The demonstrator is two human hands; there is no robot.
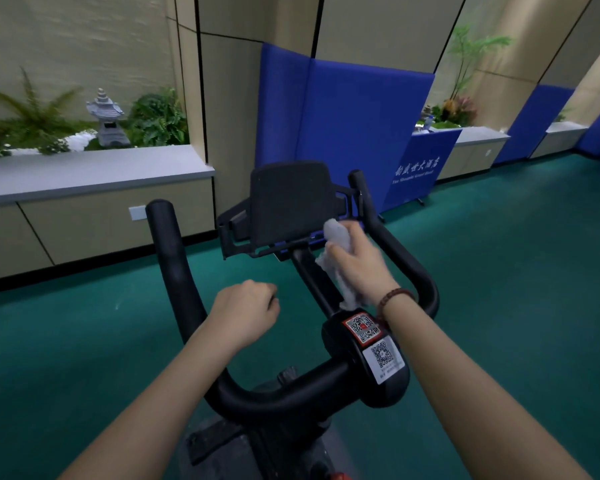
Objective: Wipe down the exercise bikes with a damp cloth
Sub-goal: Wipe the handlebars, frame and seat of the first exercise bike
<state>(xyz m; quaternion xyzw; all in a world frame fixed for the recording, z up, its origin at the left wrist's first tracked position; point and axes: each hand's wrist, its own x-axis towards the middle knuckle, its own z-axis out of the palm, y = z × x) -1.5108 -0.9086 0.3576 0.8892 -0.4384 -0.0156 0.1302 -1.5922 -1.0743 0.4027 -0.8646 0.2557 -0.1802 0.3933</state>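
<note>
Under my left hand [245,308] there's open air down to the green carpet [499,271]. The handlebar loop [174,258] fences it left; the centre stem [317,282] and tablet holder [291,206] crowd my right hand [357,268].

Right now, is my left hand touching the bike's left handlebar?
Apart. The head view shows the left hand curled into a loose fist, with green floor visible between it and the left handlebar.
</note>
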